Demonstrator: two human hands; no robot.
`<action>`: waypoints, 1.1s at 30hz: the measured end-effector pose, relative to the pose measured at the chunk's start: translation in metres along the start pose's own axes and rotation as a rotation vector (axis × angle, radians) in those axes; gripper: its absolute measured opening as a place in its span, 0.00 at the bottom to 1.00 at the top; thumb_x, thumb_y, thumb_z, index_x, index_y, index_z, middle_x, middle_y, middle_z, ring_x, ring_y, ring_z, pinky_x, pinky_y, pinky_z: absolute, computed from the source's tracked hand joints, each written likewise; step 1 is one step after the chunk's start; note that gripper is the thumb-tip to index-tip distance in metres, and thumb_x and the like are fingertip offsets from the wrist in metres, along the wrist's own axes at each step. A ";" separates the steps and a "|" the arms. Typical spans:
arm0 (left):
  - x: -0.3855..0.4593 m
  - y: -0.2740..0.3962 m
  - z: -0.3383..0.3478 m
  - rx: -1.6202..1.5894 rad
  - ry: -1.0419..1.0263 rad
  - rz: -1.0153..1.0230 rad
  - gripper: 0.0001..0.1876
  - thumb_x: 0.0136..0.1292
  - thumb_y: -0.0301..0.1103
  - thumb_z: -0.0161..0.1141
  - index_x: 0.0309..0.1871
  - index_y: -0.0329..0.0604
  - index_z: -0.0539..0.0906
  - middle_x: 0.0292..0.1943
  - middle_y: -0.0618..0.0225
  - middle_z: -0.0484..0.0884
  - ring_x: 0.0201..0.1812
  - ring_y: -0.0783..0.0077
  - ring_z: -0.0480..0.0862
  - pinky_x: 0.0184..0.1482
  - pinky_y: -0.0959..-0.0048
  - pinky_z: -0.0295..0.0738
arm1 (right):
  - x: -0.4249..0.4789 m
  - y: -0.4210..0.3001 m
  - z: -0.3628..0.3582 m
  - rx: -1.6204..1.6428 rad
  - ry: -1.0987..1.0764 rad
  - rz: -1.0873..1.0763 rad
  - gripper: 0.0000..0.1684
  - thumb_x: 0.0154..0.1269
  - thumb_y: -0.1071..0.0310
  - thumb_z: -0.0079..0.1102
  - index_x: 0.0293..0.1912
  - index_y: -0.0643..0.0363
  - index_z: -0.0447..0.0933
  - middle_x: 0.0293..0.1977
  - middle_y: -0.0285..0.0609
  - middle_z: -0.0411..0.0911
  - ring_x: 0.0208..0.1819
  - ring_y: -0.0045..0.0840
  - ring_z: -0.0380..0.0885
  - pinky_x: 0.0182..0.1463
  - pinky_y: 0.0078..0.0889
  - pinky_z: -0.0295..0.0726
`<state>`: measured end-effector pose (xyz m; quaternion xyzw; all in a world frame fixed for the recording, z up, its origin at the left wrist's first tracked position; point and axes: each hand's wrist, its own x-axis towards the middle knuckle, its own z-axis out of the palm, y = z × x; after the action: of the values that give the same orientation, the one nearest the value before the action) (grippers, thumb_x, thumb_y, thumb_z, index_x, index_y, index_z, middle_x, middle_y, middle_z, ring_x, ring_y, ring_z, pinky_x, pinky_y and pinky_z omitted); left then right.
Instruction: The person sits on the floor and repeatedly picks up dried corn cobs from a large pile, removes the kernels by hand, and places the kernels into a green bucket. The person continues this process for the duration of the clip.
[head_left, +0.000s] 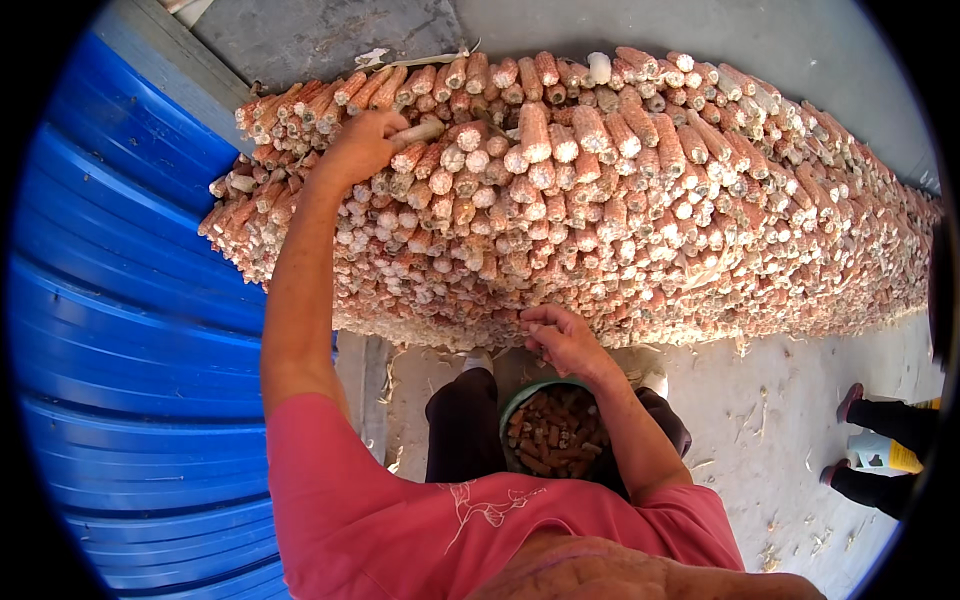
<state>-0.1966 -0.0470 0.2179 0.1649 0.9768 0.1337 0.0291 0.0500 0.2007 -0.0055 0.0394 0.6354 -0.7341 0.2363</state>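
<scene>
My left hand (366, 146) is at the upper left of a long stack of shelled corn cobs (570, 217), its fingers closed around one end of a pale cob (420, 133). This cob lies across the reddish cobs beneath it. Lower down, my right hand (566, 343) hovers by the foot of the stack with loosely curled fingers. I see nothing between its thumb and forefinger. Below that hand, between my legs, stands a round tub with a green rim (505, 424). Reddish-brown cobs (555, 435) fill its visible inside; my right forearm covers part of it.
A blue corrugated metal panel (142, 330) runs along the left side. Behind the stack rises a grey wall (675, 34). Husk scraps litter the concrete floor (735, 390). At the right, another person's dark-clothed legs (885, 424) flank a light-blue and yellow container (874, 450).
</scene>
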 end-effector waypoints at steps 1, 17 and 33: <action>-0.003 0.004 -0.004 -0.046 0.040 -0.007 0.12 0.68 0.34 0.62 0.52 0.43 0.85 0.45 0.60 0.88 0.45 0.65 0.85 0.48 0.65 0.77 | 0.001 0.001 -0.001 -0.005 0.013 -0.007 0.20 0.75 0.62 0.55 0.60 0.61 0.75 0.46 0.39 0.81 0.32 0.14 0.77 0.23 0.16 0.70; -0.063 0.006 -0.002 0.083 0.523 0.147 0.14 0.75 0.38 0.52 0.47 0.38 0.83 0.43 0.52 0.85 0.37 0.55 0.85 0.44 0.57 0.78 | 0.001 0.002 0.003 0.101 0.002 -0.016 0.19 0.74 0.65 0.54 0.60 0.60 0.76 0.48 0.38 0.80 0.37 0.16 0.77 0.30 0.17 0.73; -0.237 0.111 0.284 -1.152 -0.102 -0.229 0.15 0.69 0.32 0.65 0.51 0.35 0.74 0.44 0.60 0.83 0.43 0.75 0.84 0.45 0.74 0.82 | 0.019 0.025 0.016 0.620 0.156 -0.142 0.18 0.77 0.65 0.47 0.61 0.60 0.72 0.48 0.43 0.78 0.43 0.23 0.77 0.44 0.25 0.82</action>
<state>0.0903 0.0470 -0.0229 0.0223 0.7556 0.6307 0.1753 0.0470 0.1782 -0.0323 0.1213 0.3988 -0.9021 0.1120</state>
